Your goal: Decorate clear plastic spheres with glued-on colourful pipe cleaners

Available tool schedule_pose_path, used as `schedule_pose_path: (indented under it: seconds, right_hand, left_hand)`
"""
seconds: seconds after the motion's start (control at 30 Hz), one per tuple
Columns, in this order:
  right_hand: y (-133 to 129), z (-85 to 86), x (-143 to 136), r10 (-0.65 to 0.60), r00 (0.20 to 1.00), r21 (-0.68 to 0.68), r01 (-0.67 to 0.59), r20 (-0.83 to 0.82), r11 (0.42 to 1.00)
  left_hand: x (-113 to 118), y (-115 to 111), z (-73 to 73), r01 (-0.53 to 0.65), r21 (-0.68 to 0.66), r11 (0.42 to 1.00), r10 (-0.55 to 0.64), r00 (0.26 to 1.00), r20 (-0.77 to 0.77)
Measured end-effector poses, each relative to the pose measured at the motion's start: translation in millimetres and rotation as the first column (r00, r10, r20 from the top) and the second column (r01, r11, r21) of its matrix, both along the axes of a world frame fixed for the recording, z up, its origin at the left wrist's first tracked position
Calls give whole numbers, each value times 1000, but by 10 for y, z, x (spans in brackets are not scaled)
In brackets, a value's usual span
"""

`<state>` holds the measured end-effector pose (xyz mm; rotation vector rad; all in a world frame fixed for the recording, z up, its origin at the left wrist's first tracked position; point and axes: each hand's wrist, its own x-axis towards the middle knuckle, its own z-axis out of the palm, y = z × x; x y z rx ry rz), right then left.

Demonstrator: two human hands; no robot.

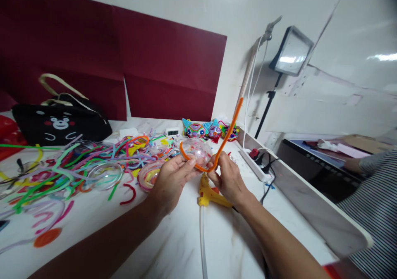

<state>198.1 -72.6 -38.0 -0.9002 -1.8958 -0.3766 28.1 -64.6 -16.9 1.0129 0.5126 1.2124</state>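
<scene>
My left hand [173,177] is closed on the near edge of a clear plastic dome [198,150], its thumb against an orange pipe cleaner [230,131]. That pipe cleaner curves along the dome's near edge, then rises in a long free end to the upper right. The fingers of my right hand [228,175] pinch it at the bend. Just below my hands lies a yellow glue gun [204,194] with a long glue stick [203,242] running out toward me. A round clear piece with pink and yellow rings [145,179] is partly hidden by my left hand.
Many coloured pipe cleaners [71,175] spread over the left of the table, around a clear dish [105,175]. Colourful animal-faced crafts [196,130] and a small clock [172,132] stand behind. A power strip [256,165] lies right; beyond the partition is a person in a striped sleeve [372,204].
</scene>
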Motion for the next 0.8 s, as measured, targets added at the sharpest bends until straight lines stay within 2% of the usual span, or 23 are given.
schedule_pose_path:
  seconds: [0.23,0.57,0.8]
  right_hand:
    - [13,23,36,27,991,-20,-30,-127,999]
    - [32,47,38,25,997,71,-20,-66,997]
    - [8,63,28,-17,1000,34,18,-25,999]
  left_hand:
    - [-14,10,8,8,-32,999,-8,1000,1]
    - [2,-9,-23,-38,32,999,40,997,-67]
    - [-2,7,-66,-79,75,994,88,989,-120]
